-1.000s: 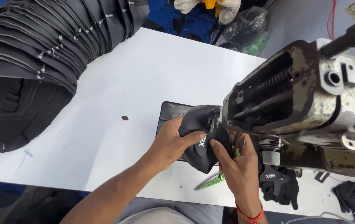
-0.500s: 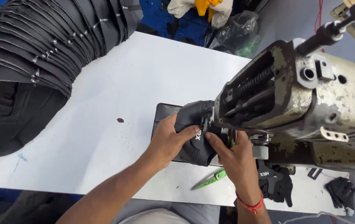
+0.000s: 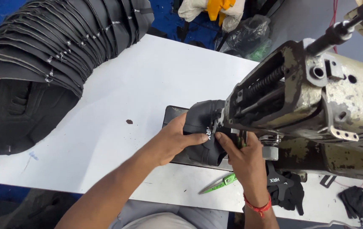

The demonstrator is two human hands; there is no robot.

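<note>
White worktable (image 3: 118, 106), smooth and flat, filling the middle of the frame, with blue floor showing at the upper and left edges. Upper left: large fanned stack of black fabric pieces (image 3: 33, 72), matte, curved, overlapping like scales, hanging past the table edge. Right half: heavy sewing machine (image 3: 317, 101), metal, cream paint chipped and stained, with an exposed spring and a dark rod rising to the upper right corner. Top centre, beyond the table: dark plastic bag (image 3: 245, 36) and a white and yellow glove (image 3: 211, 8).

Centre of the frame: black fabric piece (image 3: 205, 127), soft and bulging, lying on a dark plate at the foot of the machine, long axis running from lower left toward the machine head at upper right. Left hand (image 3: 173, 138) closed on the near left side of the piece, thumb on top, fingers wrapped. Right hand (image 3: 243, 159) pinching the right edge just beside the needle area, nearer the machine than the left; red thread band at the wrist.

Lower centre: green scissors (image 3: 219, 183), slim, blades pointing left, just below the right hand. Lower right: small black fabric scraps (image 3: 287, 191).
</note>
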